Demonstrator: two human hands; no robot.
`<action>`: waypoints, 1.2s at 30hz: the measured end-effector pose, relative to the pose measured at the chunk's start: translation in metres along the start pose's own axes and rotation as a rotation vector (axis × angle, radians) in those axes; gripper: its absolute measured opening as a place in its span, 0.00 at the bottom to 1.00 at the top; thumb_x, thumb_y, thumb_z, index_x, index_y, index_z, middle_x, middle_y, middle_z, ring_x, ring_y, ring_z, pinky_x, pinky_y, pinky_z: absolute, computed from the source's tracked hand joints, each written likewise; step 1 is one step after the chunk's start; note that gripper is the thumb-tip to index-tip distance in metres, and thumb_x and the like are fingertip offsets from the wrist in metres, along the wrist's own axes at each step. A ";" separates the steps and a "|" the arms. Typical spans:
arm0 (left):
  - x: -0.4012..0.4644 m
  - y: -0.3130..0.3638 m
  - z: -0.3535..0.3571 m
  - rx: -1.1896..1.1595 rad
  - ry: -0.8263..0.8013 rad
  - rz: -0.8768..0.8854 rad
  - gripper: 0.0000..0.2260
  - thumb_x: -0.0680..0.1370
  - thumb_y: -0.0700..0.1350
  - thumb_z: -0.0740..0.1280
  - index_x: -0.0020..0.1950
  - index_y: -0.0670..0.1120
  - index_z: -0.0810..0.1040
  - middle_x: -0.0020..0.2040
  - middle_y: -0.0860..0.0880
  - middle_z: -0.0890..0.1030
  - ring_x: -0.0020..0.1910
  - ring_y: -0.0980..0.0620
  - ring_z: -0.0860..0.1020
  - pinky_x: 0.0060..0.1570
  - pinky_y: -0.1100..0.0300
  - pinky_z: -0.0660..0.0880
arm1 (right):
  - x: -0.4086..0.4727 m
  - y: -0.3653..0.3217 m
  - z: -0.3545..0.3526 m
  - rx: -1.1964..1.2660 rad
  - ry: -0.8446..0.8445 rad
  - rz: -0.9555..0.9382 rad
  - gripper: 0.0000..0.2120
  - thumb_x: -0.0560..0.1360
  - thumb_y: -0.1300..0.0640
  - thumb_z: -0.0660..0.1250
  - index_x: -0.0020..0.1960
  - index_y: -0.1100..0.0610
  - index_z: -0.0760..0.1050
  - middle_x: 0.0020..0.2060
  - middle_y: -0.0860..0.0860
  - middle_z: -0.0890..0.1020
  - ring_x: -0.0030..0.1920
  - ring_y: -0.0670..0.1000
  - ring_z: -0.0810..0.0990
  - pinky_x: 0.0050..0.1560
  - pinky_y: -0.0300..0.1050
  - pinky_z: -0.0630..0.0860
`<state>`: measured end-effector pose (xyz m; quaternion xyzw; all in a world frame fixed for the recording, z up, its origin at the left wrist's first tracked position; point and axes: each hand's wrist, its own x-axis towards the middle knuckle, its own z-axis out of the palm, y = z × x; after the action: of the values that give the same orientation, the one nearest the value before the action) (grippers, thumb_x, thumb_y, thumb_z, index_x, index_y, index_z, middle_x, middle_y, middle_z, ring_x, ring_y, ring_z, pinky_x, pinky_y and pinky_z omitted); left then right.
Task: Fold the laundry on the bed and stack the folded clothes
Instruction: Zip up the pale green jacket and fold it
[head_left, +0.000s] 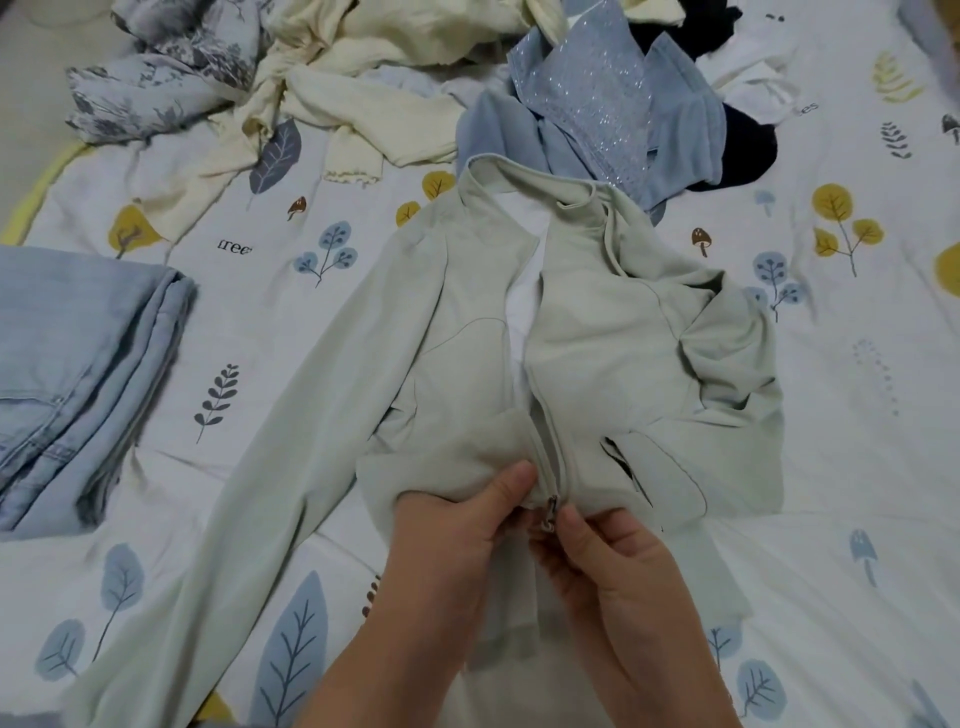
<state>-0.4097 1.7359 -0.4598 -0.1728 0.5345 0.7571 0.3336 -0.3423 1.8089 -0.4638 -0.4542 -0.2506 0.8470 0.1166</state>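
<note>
1. Folded jeans (78, 374) lie on the bed (831, 545), far left.
2. Left hand (457, 540) pinches the jacket (587, 332) hem.
3. Right hand (608, 551) pinches the zipper pull (550, 512); the jacket's length runs straight away from both hands.

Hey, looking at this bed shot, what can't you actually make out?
Head view only:
- Zipper pull: both hands' fingers crowd it; whether its teeth are engaged is hidden.
- Pale green jacket hem: covered by the left hand and right hand.
- Folded jeans: cut off by the left edge.
- Laundry pile: tangled, cropped at top; item count unclear.
</note>
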 end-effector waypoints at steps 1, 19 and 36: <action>0.002 0.001 0.000 0.027 0.022 0.039 0.16 0.59 0.43 0.73 0.44 0.38 0.84 0.43 0.41 0.85 0.43 0.46 0.84 0.39 0.60 0.80 | 0.001 -0.001 0.004 -0.007 0.001 -0.021 0.08 0.61 0.66 0.65 0.39 0.67 0.77 0.33 0.60 0.83 0.31 0.50 0.82 0.33 0.38 0.80; 0.020 0.018 -0.002 0.178 -0.027 0.061 0.14 0.62 0.43 0.75 0.45 0.40 0.84 0.43 0.41 0.85 0.45 0.43 0.84 0.49 0.49 0.78 | 0.009 0.002 0.028 -0.069 0.043 -0.174 0.13 0.50 0.57 0.73 0.34 0.58 0.84 0.33 0.57 0.84 0.32 0.49 0.83 0.33 0.36 0.78; 0.018 0.019 0.011 0.162 -0.063 0.101 0.11 0.64 0.43 0.74 0.45 0.44 0.85 0.43 0.42 0.85 0.44 0.45 0.84 0.41 0.58 0.79 | 0.011 -0.016 0.022 -0.120 -0.023 -0.172 0.08 0.59 0.65 0.67 0.35 0.59 0.84 0.36 0.58 0.85 0.35 0.49 0.84 0.34 0.36 0.78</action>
<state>-0.4344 1.7478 -0.4535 -0.0943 0.5911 0.7324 0.3243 -0.3669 1.8200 -0.4530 -0.4272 -0.3401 0.8226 0.1587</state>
